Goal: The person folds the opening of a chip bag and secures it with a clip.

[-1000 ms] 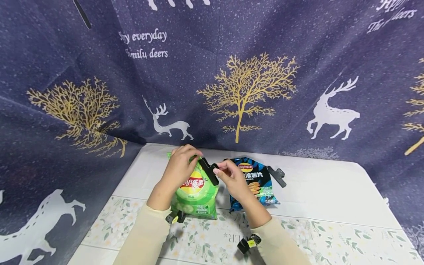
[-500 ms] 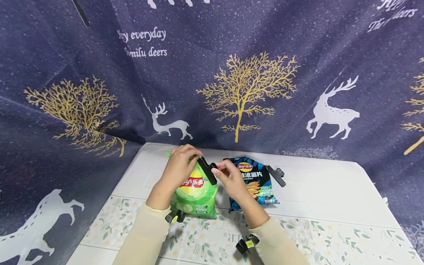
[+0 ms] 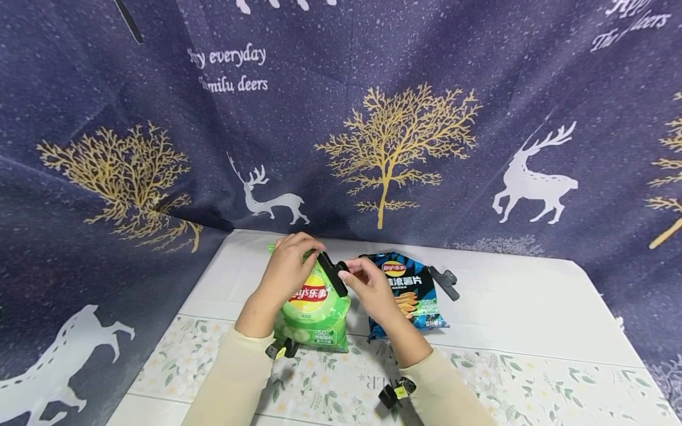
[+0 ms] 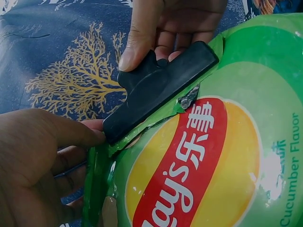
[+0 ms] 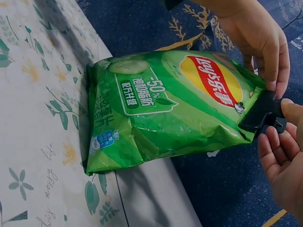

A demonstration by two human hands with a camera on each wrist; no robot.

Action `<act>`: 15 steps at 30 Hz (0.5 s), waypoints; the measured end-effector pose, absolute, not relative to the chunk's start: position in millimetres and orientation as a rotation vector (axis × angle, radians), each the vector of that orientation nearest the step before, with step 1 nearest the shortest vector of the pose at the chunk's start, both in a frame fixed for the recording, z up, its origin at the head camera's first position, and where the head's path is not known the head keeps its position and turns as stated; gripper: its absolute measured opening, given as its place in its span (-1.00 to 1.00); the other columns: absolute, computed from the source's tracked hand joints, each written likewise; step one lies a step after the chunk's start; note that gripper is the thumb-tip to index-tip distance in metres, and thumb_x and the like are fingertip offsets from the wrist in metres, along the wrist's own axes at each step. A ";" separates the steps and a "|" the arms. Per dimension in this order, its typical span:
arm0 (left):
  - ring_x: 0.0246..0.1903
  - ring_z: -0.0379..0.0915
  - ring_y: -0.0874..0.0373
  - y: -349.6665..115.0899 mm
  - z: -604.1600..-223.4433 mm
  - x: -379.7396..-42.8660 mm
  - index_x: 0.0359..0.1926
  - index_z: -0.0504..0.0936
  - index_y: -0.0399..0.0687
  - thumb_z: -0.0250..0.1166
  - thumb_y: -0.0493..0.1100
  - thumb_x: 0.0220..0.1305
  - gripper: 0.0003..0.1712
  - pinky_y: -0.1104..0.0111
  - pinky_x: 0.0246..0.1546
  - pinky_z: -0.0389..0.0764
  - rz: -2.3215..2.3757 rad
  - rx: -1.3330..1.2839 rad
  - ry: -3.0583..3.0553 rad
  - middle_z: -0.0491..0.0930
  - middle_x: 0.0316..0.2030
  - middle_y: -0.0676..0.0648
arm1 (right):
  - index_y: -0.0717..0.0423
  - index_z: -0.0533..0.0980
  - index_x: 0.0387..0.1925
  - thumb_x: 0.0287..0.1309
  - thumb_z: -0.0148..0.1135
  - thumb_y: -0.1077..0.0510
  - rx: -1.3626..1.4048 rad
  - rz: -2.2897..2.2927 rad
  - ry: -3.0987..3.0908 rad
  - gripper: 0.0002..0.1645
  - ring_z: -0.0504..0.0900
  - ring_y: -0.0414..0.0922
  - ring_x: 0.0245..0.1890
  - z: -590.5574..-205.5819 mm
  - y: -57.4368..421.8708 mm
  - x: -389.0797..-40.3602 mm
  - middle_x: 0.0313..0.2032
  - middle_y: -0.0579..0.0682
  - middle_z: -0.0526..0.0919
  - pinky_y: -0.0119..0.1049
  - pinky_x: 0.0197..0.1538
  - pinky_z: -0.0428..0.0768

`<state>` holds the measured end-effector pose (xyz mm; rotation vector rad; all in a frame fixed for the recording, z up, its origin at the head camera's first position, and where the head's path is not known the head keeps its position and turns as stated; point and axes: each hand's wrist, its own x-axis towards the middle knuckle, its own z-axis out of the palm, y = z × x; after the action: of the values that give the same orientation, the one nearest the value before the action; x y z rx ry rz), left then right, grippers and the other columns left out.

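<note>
A green bag of potato chips (image 3: 314, 322) stands tilted on the table, its front label facing up. Across its top edge sits a black bag clip (image 4: 161, 90); a small torn spot (image 4: 189, 98) with silvery lining shows just below the clip. My right hand (image 3: 375, 290) pinches the clip's handle, thumb on the near side and fingers curled behind. At the clip's other end, my left hand (image 3: 288, 263) grips the bag's top corner between thumb and fingers, its fingertips right at the clip. The left hand covers part of the bag in the head view.
A dark blue bag of chips (image 3: 407, 296) lies right of the green one, with another black clip (image 3: 446, 283) on its right edge. The white table (image 3: 522, 296) has a floral strip along its front. Behind it hangs a dark blue deer-print cloth (image 3: 437, 53).
The clip and my right hand have shifted very slightly left, along with the top of the green bag. Both hands keep their hold.
</note>
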<state>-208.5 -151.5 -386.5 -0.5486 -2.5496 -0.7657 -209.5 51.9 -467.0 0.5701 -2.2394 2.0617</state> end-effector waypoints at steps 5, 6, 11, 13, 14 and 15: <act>-0.05 0.59 -0.02 -152.3 -387.0 -208.2 -0.14 0.78 -0.06 0.32 -0.31 0.32 -0.84 -0.03 0.22 0.42 -0.766 -0.547 -2.549 0.71 -0.14 -0.04 | 0.10 0.61 0.05 0.37 0.28 0.07 0.541 2.076 -2.264 -0.70 0.60 -0.16 -0.17 -462.5 51.7 -207.0 -0.14 0.12 0.61 -0.40 -0.08 0.58; -0.04 0.59 -0.01 -152.3 -387.0 -207.8 -0.14 0.78 -0.05 0.33 -0.30 0.32 -0.84 -0.03 0.24 0.41 -0.766 -0.546 -2.549 0.71 -0.14 -0.03 | 0.12 0.60 0.06 0.37 0.27 0.09 0.536 2.083 -2.267 -0.69 0.59 -0.16 -0.17 -462.5 51.7 -207.1 -0.13 0.13 0.61 -0.41 -0.08 0.57; -0.03 0.59 -0.02 -153.4 -388.4 -207.0 -0.11 0.77 -0.01 0.33 -0.28 0.32 -0.82 -0.04 0.30 0.38 -0.772 -0.538 -2.541 0.71 -0.12 -0.03 | 0.17 0.59 0.08 0.38 0.27 0.11 0.528 2.106 -2.272 -0.67 0.58 -0.15 -0.14 -462.7 51.1 -206.6 -0.10 0.16 0.60 -0.42 -0.05 0.57; -0.03 0.58 -0.02 -154.4 -389.4 -206.6 -0.09 0.77 -0.01 0.33 -0.27 0.33 -0.81 -0.03 0.30 0.39 -0.782 -0.532 -2.531 0.70 -0.11 -0.03 | 0.13 0.59 0.08 0.37 0.28 0.08 0.539 2.106 -2.262 -0.67 0.59 -0.15 -0.14 -466.4 51.3 -207.9 -0.10 0.14 0.59 -0.41 -0.04 0.57; -0.03 0.57 -0.02 -154.8 -389.6 -206.3 -0.08 0.77 0.00 0.33 -0.26 0.33 -0.81 -0.03 0.28 0.40 -0.787 -0.528 -2.526 0.70 -0.11 -0.03 | 0.13 0.59 0.08 0.37 0.28 0.08 0.542 2.107 -2.258 -0.67 0.59 -0.15 -0.14 -466.4 51.3 -207.5 -0.10 0.13 0.59 -0.41 -0.04 0.58; -0.02 0.56 -0.01 -155.4 -389.6 -205.9 -0.06 0.76 0.00 0.33 -0.25 0.33 -0.80 -0.02 0.28 0.40 -0.793 -0.521 -2.521 0.69 -0.10 -0.03 | 0.12 0.59 0.08 0.37 0.28 0.08 0.545 2.110 -2.253 -0.67 0.59 -0.15 -0.14 -466.2 51.3 -206.9 -0.10 0.11 0.59 -0.41 -0.04 0.58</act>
<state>-205.9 -155.4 -389.6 -0.5206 -2.5212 -0.7928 -206.9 51.3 -466.2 0.5446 -2.2531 2.1102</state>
